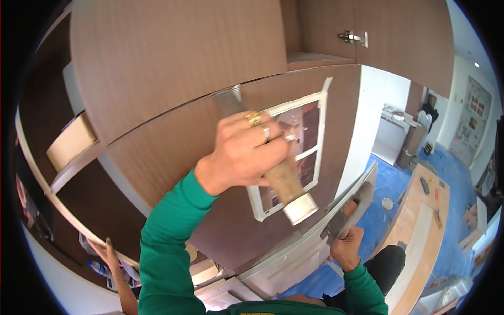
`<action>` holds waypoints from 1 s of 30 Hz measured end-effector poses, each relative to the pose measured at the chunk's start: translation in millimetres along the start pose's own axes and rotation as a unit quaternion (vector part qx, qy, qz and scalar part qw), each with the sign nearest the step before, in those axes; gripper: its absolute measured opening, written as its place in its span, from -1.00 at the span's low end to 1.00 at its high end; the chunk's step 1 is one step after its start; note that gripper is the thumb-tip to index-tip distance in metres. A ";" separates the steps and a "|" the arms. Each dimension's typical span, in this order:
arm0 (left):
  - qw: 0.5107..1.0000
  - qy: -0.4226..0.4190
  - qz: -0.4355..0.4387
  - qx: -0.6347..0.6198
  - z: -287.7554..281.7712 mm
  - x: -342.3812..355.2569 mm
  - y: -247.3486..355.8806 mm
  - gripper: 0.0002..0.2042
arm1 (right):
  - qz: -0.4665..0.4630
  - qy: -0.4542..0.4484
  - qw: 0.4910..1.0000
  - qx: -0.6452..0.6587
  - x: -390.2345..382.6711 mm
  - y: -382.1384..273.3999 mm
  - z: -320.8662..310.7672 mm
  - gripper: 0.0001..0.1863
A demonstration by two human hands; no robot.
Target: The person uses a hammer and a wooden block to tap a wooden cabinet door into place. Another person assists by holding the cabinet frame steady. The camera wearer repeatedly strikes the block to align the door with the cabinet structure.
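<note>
Head view shows my left hand [247, 152] closed around a wooden-handled tool [285, 182] with metal ends, slanting across the left side of the white-taped frame [321, 136]. Well apart, below and right of that frame, my right hand [346, 247] grips a flat grey tool [362, 207]. Farther right of the frame stands a wooden bench [415, 194]; another person's hand [107, 254] is well below-left of it.

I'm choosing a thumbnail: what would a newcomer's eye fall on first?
Probably the ringed left hand at the centre, gripping a wood-and-metal tool before brown cabinetry. Next, the pale-framed rectangle behind it, then the blue floor at right. Lower right, the right hand grips a grey tool.
</note>
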State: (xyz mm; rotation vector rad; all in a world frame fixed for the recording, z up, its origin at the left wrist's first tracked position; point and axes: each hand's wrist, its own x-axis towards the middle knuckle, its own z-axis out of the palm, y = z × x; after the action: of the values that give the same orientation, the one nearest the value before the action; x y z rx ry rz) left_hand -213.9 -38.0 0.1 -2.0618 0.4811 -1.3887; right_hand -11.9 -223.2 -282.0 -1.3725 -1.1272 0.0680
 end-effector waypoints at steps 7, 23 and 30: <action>0.997 -0.039 -0.064 -0.021 5.3 -5.3 5.9 -0.81 | 0.206 -0.063 0.976 -0.034 -18.6 59.9 -35.9 -0.76; 0.991 -0.033 -0.117 0.054 16.1 -13.7 18.4 -0.78 | 0.202 -0.087 0.974 -0.049 -42.2 75.8 -70.0 -0.85; 0.991 -0.039 -0.114 0.061 14.2 -6.2 22.1 -0.83 | 0.219 -0.097 0.970 -0.046 -61.2 71.1 -53.4 -0.81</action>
State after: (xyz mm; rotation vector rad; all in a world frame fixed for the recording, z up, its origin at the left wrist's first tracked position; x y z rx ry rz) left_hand -202.5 -47.0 -22.5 -2.1110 0.1265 -1.4220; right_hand 31.0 -280.5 -362.8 -1.7075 -0.9756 0.4832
